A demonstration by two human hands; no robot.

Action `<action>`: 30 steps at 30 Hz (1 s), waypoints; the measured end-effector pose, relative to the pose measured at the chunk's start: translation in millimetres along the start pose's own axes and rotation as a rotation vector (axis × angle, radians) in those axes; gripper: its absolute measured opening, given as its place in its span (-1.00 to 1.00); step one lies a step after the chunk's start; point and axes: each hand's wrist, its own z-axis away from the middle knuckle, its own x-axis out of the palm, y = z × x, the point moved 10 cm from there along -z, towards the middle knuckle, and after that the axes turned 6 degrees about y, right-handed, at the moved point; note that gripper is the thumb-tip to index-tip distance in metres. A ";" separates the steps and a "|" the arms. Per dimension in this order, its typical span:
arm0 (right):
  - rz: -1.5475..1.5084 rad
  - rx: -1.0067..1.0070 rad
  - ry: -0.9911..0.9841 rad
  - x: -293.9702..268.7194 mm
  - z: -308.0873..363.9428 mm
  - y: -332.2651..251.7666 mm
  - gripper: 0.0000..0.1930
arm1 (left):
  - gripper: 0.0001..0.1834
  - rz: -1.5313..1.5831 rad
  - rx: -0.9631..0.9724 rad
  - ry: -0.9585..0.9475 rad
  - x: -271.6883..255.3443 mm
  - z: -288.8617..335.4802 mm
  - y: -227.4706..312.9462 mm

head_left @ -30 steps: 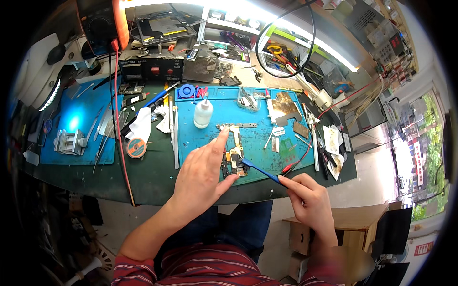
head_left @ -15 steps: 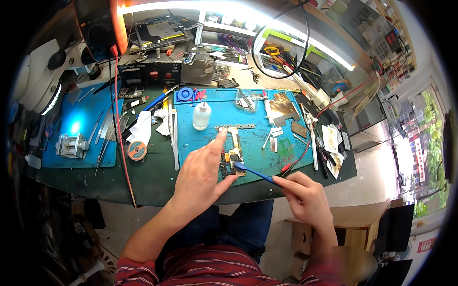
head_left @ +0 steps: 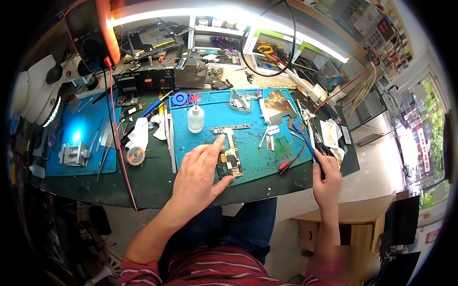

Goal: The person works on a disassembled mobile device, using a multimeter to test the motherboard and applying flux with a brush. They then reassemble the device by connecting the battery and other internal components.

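A phone circuit board (head_left: 232,159) lies on the blue work mat (head_left: 191,144), with gold and black parts showing. My left hand (head_left: 196,174) spans its left side, fingers at the upper edge and thumb at the lower corner, holding it against the mat. Part of the board is hidden under those fingers. Well to the right, near the mat's right edge, my right hand (head_left: 327,180) is closed around the handle of a blue brush (head_left: 307,142). The brush head points up and away from me, apart from the board; its bristles cannot be made out.
Behind my left hand stands a clear dispenser bottle (head_left: 195,120). A metal strip (head_left: 231,128) lies just beyond the board. Red test-lead clips (head_left: 286,165) and a green mesh piece (head_left: 282,145) sit to its right. Tweezers (head_left: 172,145) and a solder spool (head_left: 136,156) lie left.
My right hand has lifted the brush off the board and carried it right, turning its head upward and away. My left hand stays on the board. The whole view has shifted slightly.
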 end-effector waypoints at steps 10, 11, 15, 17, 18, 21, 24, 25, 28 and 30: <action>-0.323 -0.171 -0.337 43.1 22.3 -77.1 -0.56 | 0.06 -0.006 0.007 -0.043 2.6 -2.8 3.6; -0.291 -0.185 -0.367 46.3 22.0 -79.6 -0.57 | 0.06 -0.004 0.005 -0.048 2.9 -3.0 3.4; -0.361 -0.168 -0.368 29.1 6.1 -79.8 -0.56 | 0.06 -0.012 -0.003 -0.057 2.5 -3.6 3.4; -0.317 -0.194 -0.402 42.1 14.2 -84.6 -0.56 | 0.07 -0.015 -0.003 -0.064 3.5 -4.5 4.2; -0.293 -0.207 -0.419 46.7 17.5 -85.4 -0.56 | 0.07 -0.017 -0.005 -0.067 3.8 -4.3 4.0; -0.492 -0.102 -0.444 24.5 8.0 -55.6 -0.54 | 0.06 -0.025 -0.012 -0.085 3.9 -3.5 2.4; -0.361 0.028 -0.178 6.3 -2.7 -11.7 -0.56 | 0.05 -0.031 -0.013 -0.093 3.1 -4.4 3.8; -0.256 0.036 -0.092 1.8 -4.9 -1.5 -0.57 | 0.05 -0.033 -0.014 -0.092 3.2 -4.4 4.2; 0.033 0.119 0.081 1.1 1.4 47.0 -0.59 | 0.08 -0.035 -0.003 -0.089 4.7 -4.2 4.3; 0.131 0.169 0.137 5.3 5.5 72.1 -0.60 | 0.07 -0.035 0.005 -0.090 4.5 -4.9 6.4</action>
